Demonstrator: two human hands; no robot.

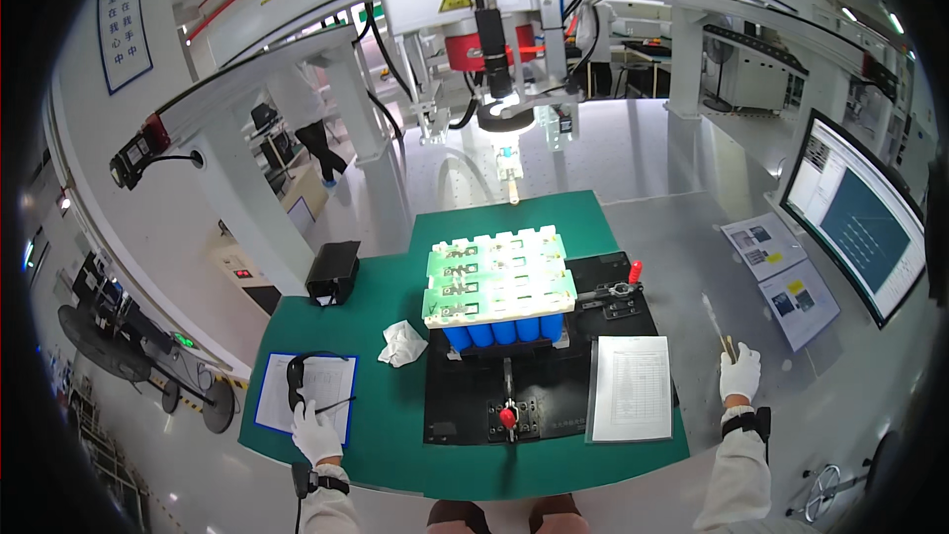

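My left hand (316, 433), in a white glove, is at the table's left front. Its fingers close on the lower end of a pair of dark glasses (296, 383), over a blue-edged paper sheet (274, 400). Off the table's right side, my gloved right hand (739, 377) is closed around a thin, brass-coloured, two-pronged tool (729, 347) like tweezers, prongs up. Mid-table stands a battery module of blue cylindrical cells (504, 330) under a pale green-and-white top plate (499, 277). Neither hand touches it.
A black fixture plate (563, 405) bears red-handled clamps (508, 418) (635, 272). On the green table (386, 445) lie crumpled white tissue (402, 344), a black box (333, 272) and a printed sheet (631, 389). A machine head (491, 49) hangs above; a monitor (855, 218) stands right.
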